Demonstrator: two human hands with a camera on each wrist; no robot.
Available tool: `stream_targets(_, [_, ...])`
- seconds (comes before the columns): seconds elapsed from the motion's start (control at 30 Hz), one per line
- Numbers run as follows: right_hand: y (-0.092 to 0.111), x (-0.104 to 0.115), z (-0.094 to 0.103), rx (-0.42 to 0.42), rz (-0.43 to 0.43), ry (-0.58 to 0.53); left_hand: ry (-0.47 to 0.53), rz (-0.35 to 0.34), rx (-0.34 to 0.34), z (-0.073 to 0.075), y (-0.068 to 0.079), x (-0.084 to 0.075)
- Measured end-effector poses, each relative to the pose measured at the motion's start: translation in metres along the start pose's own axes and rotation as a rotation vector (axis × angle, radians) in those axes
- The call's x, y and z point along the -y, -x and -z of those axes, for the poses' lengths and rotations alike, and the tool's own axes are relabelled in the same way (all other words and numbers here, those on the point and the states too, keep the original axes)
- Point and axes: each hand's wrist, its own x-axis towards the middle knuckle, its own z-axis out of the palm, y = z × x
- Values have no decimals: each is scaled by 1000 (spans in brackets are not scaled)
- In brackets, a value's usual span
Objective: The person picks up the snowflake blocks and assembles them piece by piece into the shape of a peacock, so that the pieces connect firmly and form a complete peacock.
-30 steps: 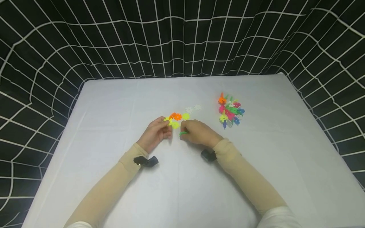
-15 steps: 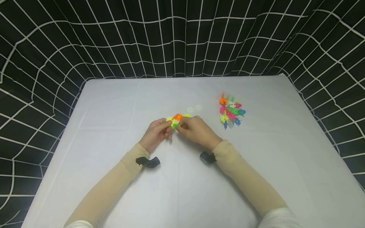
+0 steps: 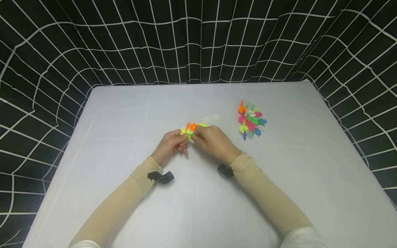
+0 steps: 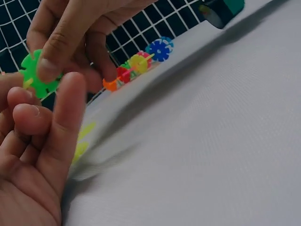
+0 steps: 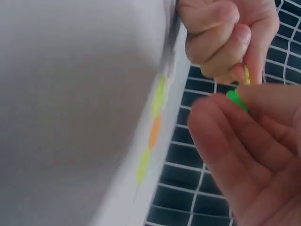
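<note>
Right hand pinches green disc just beside yellow disc, pinched by left hand, over table. Discs look light, thin, stiff, maybe slippery; best hold flat sides near edge.

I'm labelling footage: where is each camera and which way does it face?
Head: head-worn, looks forward and down at the table; left hand, right hand and sleeves show.
Left wrist: worn there, faces that hand's work; both hands show.
Right wrist: worn there, faces that hand's work; both hands show.
Wrist views share the green disc.
</note>
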Motion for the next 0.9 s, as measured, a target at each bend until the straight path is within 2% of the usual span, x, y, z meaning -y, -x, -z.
stream_targets(0.1, [-1, -8, 3, 95, -89, -19, 22, -7, 4, 0, -1, 0])
stream_targets(0.2, [-1, -17, 4, 210, -152, 21, 73, -2, 7, 2, -1, 0])
stream_targets(0.27, [1, -21, 2, 276, -140, 76, 110, 6, 7, 3, -1, 0])
stream_targets(0.33, [3, -21, 0, 324, -94, 137, 138, 10, 9, 4, -1, 0])
stream_targets(0.43, [4, -17, 0, 348, -59, 161, 165, 15, 10, 5, -1, -1])
stream_targets(0.63, [3, -15, 5, 357, -136, 90, 169, 13, 35, 6, -2, 0])
stream_targets(0.9, [2, -17, 1, 329, -176, 99, 58, -14, 39, 7, -3, 5])
